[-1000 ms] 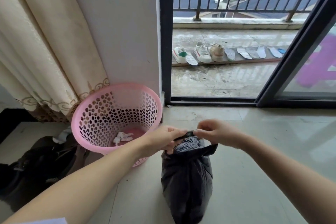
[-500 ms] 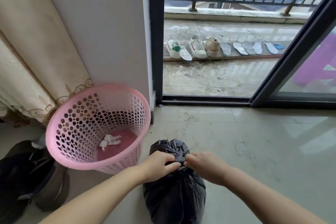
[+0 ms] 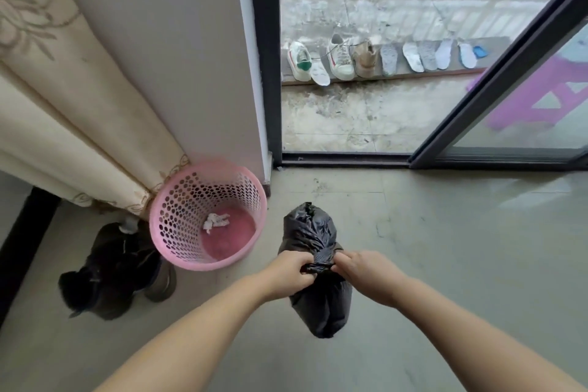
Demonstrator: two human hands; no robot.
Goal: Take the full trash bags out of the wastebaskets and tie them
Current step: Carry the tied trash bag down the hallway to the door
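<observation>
Head view: left hand [image 3: 291, 270] and right hand [image 3: 361, 270] each pinched the bag [image 3: 318, 296] neck between them, level and equally near.

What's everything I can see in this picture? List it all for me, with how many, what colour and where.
trash bag: one, black, on the floor in front of the person, neck twisted between both hands
wastebasket: one, pink, perforated, by the wall, left of the bag
crumpled paper: one, white, at the bottom of the wastebasket
curtain: one, cream, far left, hem touching the wastebasket
dark bag: one, black, on the floor left of the wastebasket
shoes: three, white and tan, in a row on the balcony
insoles: several, pale, right of the shoes
stool: one, purple, behind the glass door
left hand: grips the bag's neck
right hand: grips the bag's neck
</observation>
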